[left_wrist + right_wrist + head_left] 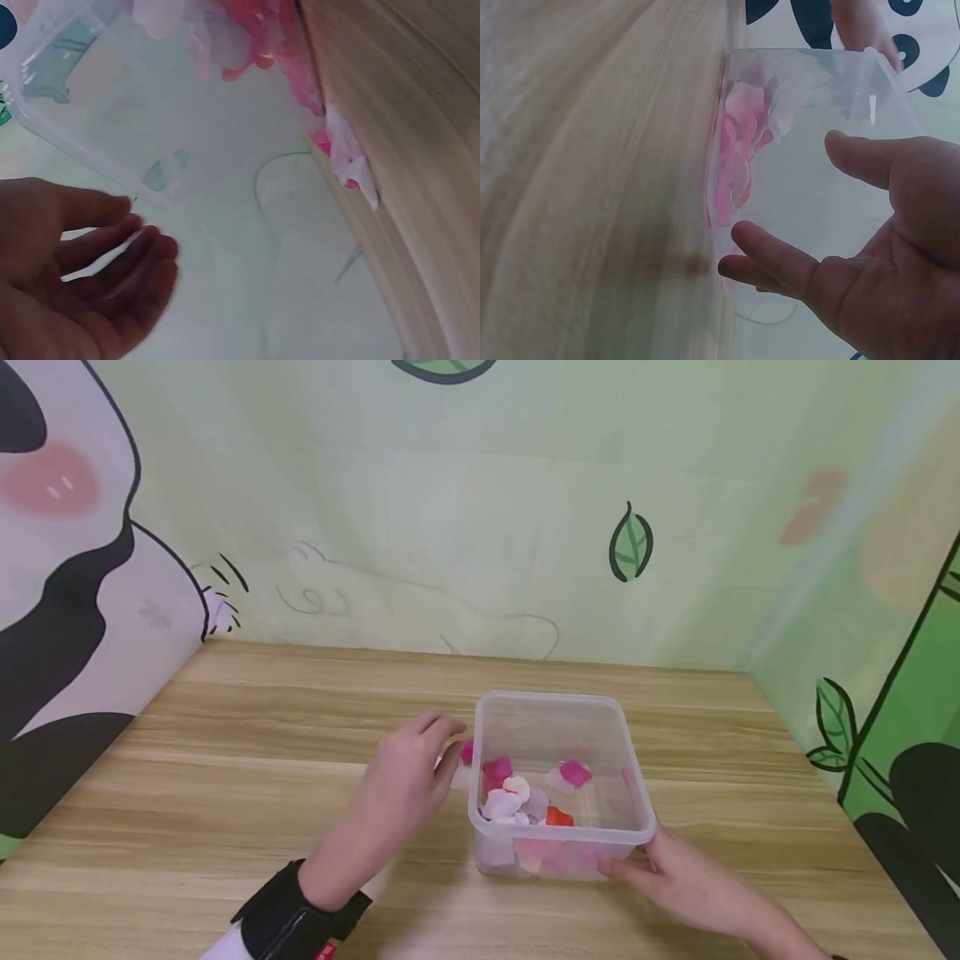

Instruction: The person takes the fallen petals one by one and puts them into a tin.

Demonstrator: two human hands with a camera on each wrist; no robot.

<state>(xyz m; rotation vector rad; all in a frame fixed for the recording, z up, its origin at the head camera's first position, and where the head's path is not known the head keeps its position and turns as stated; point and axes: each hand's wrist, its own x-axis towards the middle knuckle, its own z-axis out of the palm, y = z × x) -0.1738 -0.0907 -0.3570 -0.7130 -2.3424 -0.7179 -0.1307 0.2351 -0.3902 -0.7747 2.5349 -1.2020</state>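
A clear plastic box (562,835) without a lid stands on the wooden table, with pink, white and red petals (501,803) gathered mostly at its front left. Beside its left wall, my left hand (401,777) hovers with loosely bent fingers and nothing visible between them. Close to those fingers, loose pink and white petals (349,156) lie on the table outside the box. At the front right corner is my right hand (686,881), its fingers fairly straight against the box's side and its thumb spread apart in the right wrist view.
The wooden tabletop (225,760) reaches back to a pale green printed backdrop (450,510). A panda picture (150,585) covers the left side, and green stalks (915,693) are printed at the right. A black band (288,914) wraps my left wrist.
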